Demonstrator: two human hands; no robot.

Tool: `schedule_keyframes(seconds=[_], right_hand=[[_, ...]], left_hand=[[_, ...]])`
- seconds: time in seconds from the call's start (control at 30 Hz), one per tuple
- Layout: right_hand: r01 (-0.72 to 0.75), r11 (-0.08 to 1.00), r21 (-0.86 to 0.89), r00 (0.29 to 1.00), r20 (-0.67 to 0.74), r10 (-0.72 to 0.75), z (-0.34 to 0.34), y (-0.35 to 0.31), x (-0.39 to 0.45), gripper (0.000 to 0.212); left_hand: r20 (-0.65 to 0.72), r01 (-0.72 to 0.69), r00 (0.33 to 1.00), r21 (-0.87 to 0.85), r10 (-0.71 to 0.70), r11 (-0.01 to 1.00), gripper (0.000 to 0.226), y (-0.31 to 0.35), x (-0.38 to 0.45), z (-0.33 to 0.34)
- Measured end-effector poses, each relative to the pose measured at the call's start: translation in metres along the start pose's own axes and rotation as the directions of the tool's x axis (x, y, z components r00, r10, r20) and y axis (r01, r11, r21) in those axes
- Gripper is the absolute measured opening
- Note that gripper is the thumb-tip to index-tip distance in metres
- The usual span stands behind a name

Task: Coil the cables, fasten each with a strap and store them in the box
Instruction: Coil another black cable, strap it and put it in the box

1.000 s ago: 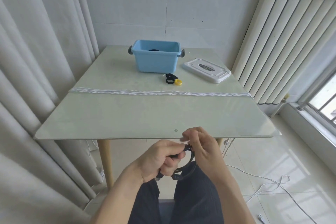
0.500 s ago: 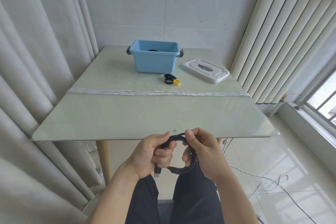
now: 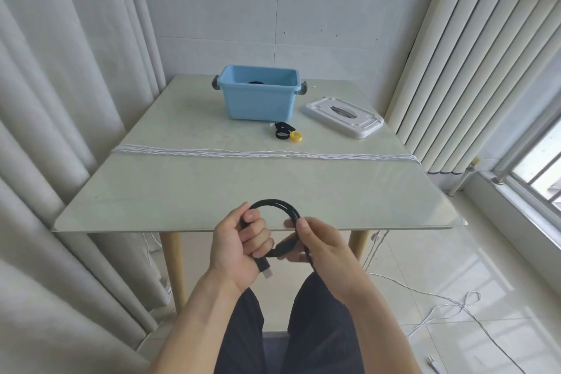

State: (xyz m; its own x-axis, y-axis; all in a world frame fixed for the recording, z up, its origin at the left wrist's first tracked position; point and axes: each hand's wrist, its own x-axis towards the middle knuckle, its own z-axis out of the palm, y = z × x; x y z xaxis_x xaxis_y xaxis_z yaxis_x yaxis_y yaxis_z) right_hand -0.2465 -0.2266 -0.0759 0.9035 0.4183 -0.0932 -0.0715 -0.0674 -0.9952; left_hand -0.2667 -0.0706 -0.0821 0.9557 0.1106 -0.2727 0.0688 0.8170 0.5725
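Black cable [image 3: 274, 203]: coiled into a loop, held up between both hands at the near edge of the worktop [image 3: 212, 185]; its arc rises above the fingers, and one plug end sticks out below the left hand.
Left hand [image 3: 239, 247]: grip clenched round the left side of the loop, fingers curled over the strands.
Right hand [image 3: 318, 247]: grip pinching the right side of the loop, thumb on top of the cable.
Blue box [image 3: 259, 92]: open, at the far side of the worktop, something dark inside.
Lid [image 3: 343, 117]: white, lying flat just right of the box.
Straps [image 3: 287, 133]: black and yellow rings lying in front of the box.
White cable [image 3: 258, 155]: stretched straight across the worktop, between the box and the hands.
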Motion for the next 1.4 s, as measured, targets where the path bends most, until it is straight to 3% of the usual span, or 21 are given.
schedule_keyframes(seconds=[0.07, 0.17, 0.23, 0.33, 0.4, 0.47, 0.53, 0.67, 0.73, 0.83, 1.0, 1.03, 1.13, 1.23, 1.3, 1.4], right_hand=[[-0.007, 1.000, -0.022, 1.000, -0.022, 0.007, 0.003, 0.000, -0.001, 0.039], [0.031, 0.970, -0.241, 0.987, -0.143, -0.067, 0.004, 0.000, -0.001, 0.039], [0.043, 0.969, -0.243, 0.972, -0.215, -0.098, 0.006, 0.003, 0.001, 0.038], [0.035, 0.994, 0.107, 0.960, -0.280, -0.004, 0.009, 0.001, 0.002, 0.036], [0.012, 0.919, 0.393, 0.975, -0.210, 0.077, 0.008, -0.002, 0.002, 0.034], [-0.014, 0.856, 0.517, 0.991, -0.106, 0.080, 0.006, -0.002, 0.001, 0.034], [-0.004, 0.900, 0.436, 0.997, -0.066, 0.037, 0.004, -0.004, 0.000, 0.035], [0.081, 0.973, 0.214, 0.992, -0.112, -0.058, -0.007, -0.015, -0.002, 0.021], [0.084, 0.996, 0.007, 0.991, -0.103, -0.082, -0.021, -0.021, -0.003, 0.021], [0.033, 0.948, -0.316, 0.996, -0.072, -0.059, -0.045, -0.022, -0.007, 0.034], [0.062, 0.914, -0.400, 0.916, -0.342, -0.211, -0.081, -0.009, -0.013, 0.018], [0.071, 0.923, -0.378, 0.907, -0.360, -0.217, -0.081, -0.007, -0.013, 0.024], [0.154, 0.969, -0.194, 0.901, -0.376, -0.218, -0.064, -0.006, -0.016, 0.037], [0.239, 0.970, -0.047, 0.890, -0.388, -0.239, -0.035, -0.007, -0.020, 0.025], [0.244, 0.966, -0.086, 0.894, -0.366, -0.258, -0.023, -0.004, -0.020, 0.022], [0.126, 0.937, -0.326, 0.937, -0.270, -0.220, -0.014, 0.001, -0.018, 0.022]], left_hand=[[-0.008, -0.005, 1.000, -0.055, 0.005, 0.998, 0.039, -0.001, 0.000, 0.000], [0.040, 0.002, 0.999, -0.112, 0.002, 0.994, 0.032, -0.003, -0.003, 0.002], [0.087, 0.027, 0.996, -0.093, -0.019, 0.995, 0.034, -0.005, -0.005, 0.003], [0.185, 0.090, 0.980, -0.074, -0.075, 0.993, 0.036, -0.003, -0.006, 0.007], [0.215, 0.091, 0.974, -0.087, -0.070, 0.992, 0.032, 0.000, -0.005, 0.010], [0.160, 0.046, 0.986, -0.069, -0.034, 0.997, 0.032, 0.002, -0.004, 0.012], [0.084, 0.000, 0.996, -0.048, 0.004, 0.999, 0.041, 0.005, -0.003, 0.014], [-0.043, -0.055, 0.998, -0.081, 0.052, 0.995, 0.050, 0.010, -0.002, 0.010], [-0.092, -0.098, 0.992, -0.108, 0.088, 0.989, 0.048, 0.015, -0.001, 0.008], [-0.154, -0.204, 0.971, -0.155, 0.181, 0.967, 0.044, 0.029, 0.002, 0.000], [-0.177, -0.340, 0.936, -0.230, 0.304, 0.912, 0.048, 0.055, 0.002, -0.025], [-0.176, -0.349, 0.933, -0.241, 0.313, 0.906, 0.050, 0.056, 0.002, -0.027], [-0.169, -0.351, 0.934, -0.260, 0.315, 0.899, 0.053, 0.051, 0.004, -0.024], [-0.163, -0.331, 0.941, -0.252, 0.297, 0.909, 0.047, 0.046, 0.006, -0.016], [-0.160, -0.335, 0.938, -0.200, 0.306, 0.921, 0.035, 0.043, 0.007, -0.012], [-0.145, -0.351, 0.933, -0.160, 0.329, 0.923, 0.031, 0.040, 0.006, -0.006]])
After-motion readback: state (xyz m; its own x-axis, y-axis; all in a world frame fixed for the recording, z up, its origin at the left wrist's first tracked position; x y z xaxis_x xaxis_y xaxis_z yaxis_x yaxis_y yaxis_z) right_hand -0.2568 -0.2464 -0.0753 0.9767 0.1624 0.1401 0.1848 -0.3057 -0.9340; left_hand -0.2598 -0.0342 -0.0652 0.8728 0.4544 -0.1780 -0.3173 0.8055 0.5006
